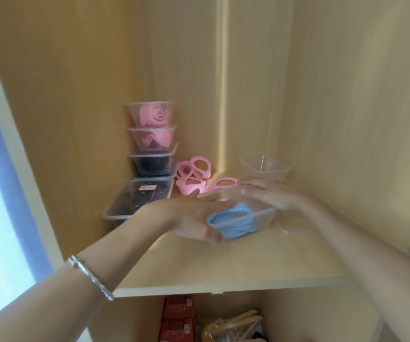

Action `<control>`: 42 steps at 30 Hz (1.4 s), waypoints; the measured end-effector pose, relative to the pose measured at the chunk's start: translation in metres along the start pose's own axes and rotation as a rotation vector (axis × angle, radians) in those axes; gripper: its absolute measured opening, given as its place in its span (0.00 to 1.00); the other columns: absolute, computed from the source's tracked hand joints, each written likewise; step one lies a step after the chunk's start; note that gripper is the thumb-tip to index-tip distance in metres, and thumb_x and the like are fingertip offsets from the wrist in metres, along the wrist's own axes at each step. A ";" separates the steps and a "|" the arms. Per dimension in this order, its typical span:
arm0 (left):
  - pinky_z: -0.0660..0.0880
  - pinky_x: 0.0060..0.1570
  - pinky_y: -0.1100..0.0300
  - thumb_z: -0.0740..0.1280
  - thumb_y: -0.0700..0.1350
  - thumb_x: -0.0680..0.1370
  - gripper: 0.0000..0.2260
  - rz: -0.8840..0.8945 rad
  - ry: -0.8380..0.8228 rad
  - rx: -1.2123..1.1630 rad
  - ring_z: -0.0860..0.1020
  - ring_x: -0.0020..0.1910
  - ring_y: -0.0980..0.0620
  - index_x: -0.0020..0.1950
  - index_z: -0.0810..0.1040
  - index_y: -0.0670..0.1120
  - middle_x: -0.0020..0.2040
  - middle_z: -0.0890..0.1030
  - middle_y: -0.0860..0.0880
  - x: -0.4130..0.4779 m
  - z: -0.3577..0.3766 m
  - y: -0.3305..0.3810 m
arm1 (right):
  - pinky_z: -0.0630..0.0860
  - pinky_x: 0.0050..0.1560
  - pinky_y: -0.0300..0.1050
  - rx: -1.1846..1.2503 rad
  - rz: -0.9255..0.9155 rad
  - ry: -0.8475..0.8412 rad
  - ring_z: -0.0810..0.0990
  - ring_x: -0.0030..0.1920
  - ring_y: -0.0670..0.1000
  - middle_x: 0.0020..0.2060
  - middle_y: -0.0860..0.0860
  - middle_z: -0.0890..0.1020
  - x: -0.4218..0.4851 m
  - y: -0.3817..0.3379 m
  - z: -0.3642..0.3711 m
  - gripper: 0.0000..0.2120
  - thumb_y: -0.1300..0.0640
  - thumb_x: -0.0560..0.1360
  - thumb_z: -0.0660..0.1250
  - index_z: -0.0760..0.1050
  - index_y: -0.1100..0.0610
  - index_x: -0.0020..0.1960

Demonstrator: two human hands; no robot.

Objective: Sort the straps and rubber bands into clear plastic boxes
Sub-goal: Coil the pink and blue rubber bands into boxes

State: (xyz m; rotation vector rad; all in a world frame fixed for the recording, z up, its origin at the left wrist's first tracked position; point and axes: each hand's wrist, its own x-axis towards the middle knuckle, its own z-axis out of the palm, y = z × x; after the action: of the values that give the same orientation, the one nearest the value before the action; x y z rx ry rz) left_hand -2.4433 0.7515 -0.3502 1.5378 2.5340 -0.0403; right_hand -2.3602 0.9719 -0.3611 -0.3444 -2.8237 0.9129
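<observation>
Both hands bracket the clear rectangular plastic box (242,215) mid-shelf: left hand (194,215) flat against its near-left end, right hand (270,195) splayed on the far rim, probably steadying it. Rolled blue bands (231,219) inside. Loose pink straps (194,175) lie behind, unsorted.

Your left hand (194,218) and right hand (270,196) flank a clear plastic box (260,218) of blue straps (231,222) on the wooden shelf (223,262); loose pink straps (196,175) lie behind.
</observation>
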 end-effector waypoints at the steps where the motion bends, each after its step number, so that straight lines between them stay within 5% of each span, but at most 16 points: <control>1: 0.48 0.75 0.46 0.64 0.61 0.76 0.33 0.057 0.080 -0.017 0.45 0.78 0.50 0.76 0.49 0.67 0.79 0.49 0.58 -0.002 0.004 -0.003 | 0.64 0.64 0.41 -0.021 0.017 0.113 0.70 0.64 0.45 0.62 0.43 0.73 0.004 0.002 -0.001 0.17 0.47 0.81 0.60 0.73 0.49 0.68; 4: 0.60 0.73 0.52 0.66 0.57 0.77 0.26 0.272 0.407 -0.134 0.60 0.74 0.53 0.74 0.65 0.57 0.75 0.63 0.54 -0.006 0.026 0.002 | 0.73 0.52 0.48 -0.086 0.160 0.411 0.77 0.53 0.57 0.48 0.54 0.81 0.018 0.004 0.000 0.15 0.49 0.80 0.55 0.79 0.54 0.47; 6: 0.61 0.72 0.56 0.66 0.53 0.78 0.22 0.330 0.536 -0.151 0.65 0.72 0.51 0.70 0.73 0.50 0.72 0.69 0.49 -0.011 0.035 0.011 | 0.76 0.52 0.50 0.080 0.210 0.446 0.80 0.49 0.59 0.46 0.58 0.83 0.026 0.000 0.006 0.18 0.49 0.80 0.55 0.79 0.57 0.45; 9: 0.72 0.63 0.49 0.58 0.58 0.76 0.23 0.240 0.708 -0.012 0.70 0.68 0.45 0.67 0.76 0.50 0.68 0.75 0.46 -0.025 0.025 0.014 | 0.78 0.49 0.52 0.393 0.172 0.520 0.82 0.44 0.58 0.46 0.58 0.83 0.036 -0.017 0.008 0.13 0.52 0.80 0.58 0.78 0.55 0.44; 13: 0.76 0.54 0.50 0.53 0.64 0.76 0.23 -0.076 0.813 0.070 0.71 0.68 0.50 0.69 0.71 0.61 0.70 0.71 0.58 -0.057 -0.014 0.002 | 0.77 0.49 0.50 0.644 0.042 0.542 0.80 0.43 0.53 0.51 0.56 0.79 0.047 -0.060 -0.004 0.10 0.53 0.80 0.56 0.74 0.54 0.45; 16: 0.75 0.48 0.52 0.55 0.63 0.78 0.20 -0.287 0.826 0.178 0.71 0.67 0.50 0.68 0.71 0.59 0.68 0.72 0.58 -0.072 -0.026 -0.009 | 0.77 0.50 0.47 0.597 -0.048 0.387 0.81 0.49 0.53 0.53 0.57 0.78 0.050 -0.094 0.007 0.13 0.51 0.82 0.57 0.74 0.58 0.56; 20: 0.72 0.44 0.56 0.54 0.60 0.80 0.19 -0.469 0.753 0.262 0.75 0.61 0.47 0.68 0.70 0.57 0.63 0.76 0.53 -0.079 -0.011 -0.021 | 0.79 0.57 0.49 0.649 -0.107 0.065 0.80 0.49 0.50 0.50 0.52 0.78 0.049 -0.131 0.048 0.07 0.51 0.81 0.59 0.74 0.50 0.53; 22: 0.69 0.43 0.58 0.54 0.60 0.80 0.19 -0.503 0.701 0.295 0.75 0.60 0.46 0.70 0.67 0.57 0.63 0.75 0.51 -0.078 -0.002 -0.023 | 0.77 0.60 0.50 0.603 -0.126 -0.002 0.79 0.52 0.50 0.53 0.51 0.78 0.053 -0.142 0.069 0.13 0.50 0.81 0.60 0.73 0.52 0.63; 27: 0.70 0.51 0.56 0.54 0.57 0.82 0.20 -0.544 0.595 0.191 0.74 0.62 0.44 0.73 0.62 0.57 0.69 0.71 0.49 -0.076 -0.009 -0.031 | 0.70 0.68 0.56 0.515 -0.128 -0.013 0.73 0.67 0.53 0.70 0.53 0.72 0.053 -0.151 0.082 0.35 0.41 0.71 0.60 0.62 0.54 0.75; 30: 0.70 0.55 0.53 0.55 0.61 0.80 0.26 -0.590 0.507 0.185 0.70 0.66 0.42 0.75 0.58 0.55 0.71 0.67 0.47 -0.077 -0.014 -0.025 | 0.69 0.69 0.57 0.508 -0.141 -0.001 0.73 0.68 0.55 0.72 0.53 0.70 0.048 -0.144 0.079 0.30 0.42 0.77 0.59 0.62 0.52 0.75; 33: 0.68 0.60 0.48 0.56 0.66 0.77 0.33 -0.660 0.501 0.333 0.65 0.70 0.41 0.76 0.54 0.51 0.73 0.64 0.44 -0.075 -0.020 -0.001 | 0.73 0.63 0.62 0.453 -0.156 0.058 0.78 0.60 0.61 0.59 0.57 0.80 0.047 -0.128 0.069 0.18 0.45 0.78 0.59 0.76 0.55 0.60; 36: 0.64 0.64 0.48 0.59 0.58 0.78 0.23 -0.391 0.739 0.427 0.68 0.67 0.41 0.69 0.69 0.47 0.65 0.73 0.43 -0.050 -0.021 0.025 | 0.76 0.50 0.44 0.350 -0.157 0.110 0.80 0.51 0.54 0.48 0.52 0.80 0.048 -0.104 0.050 0.13 0.53 0.78 0.60 0.79 0.58 0.54; 38: 0.67 0.60 0.51 0.60 0.51 0.78 0.18 -0.225 0.749 0.328 0.71 0.64 0.42 0.66 0.72 0.46 0.61 0.76 0.45 -0.023 -0.019 0.037 | 0.73 0.45 0.41 0.146 -0.144 0.174 0.78 0.50 0.53 0.47 0.53 0.79 0.042 -0.087 0.035 0.10 0.62 0.78 0.60 0.79 0.61 0.54; 42: 0.69 0.47 0.54 0.59 0.47 0.80 0.14 -0.224 0.564 0.202 0.74 0.60 0.42 0.64 0.72 0.46 0.61 0.74 0.44 0.031 -0.013 0.040 | 0.74 0.59 0.48 -0.116 0.007 0.370 0.76 0.62 0.57 0.61 0.55 0.79 0.047 -0.033 0.007 0.15 0.60 0.75 0.62 0.78 0.59 0.60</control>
State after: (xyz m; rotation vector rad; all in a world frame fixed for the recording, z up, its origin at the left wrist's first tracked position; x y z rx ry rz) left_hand -2.4232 0.7986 -0.3398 1.4865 3.2257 0.1317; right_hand -2.4127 0.9543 -0.3431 -0.4823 -2.5374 0.6120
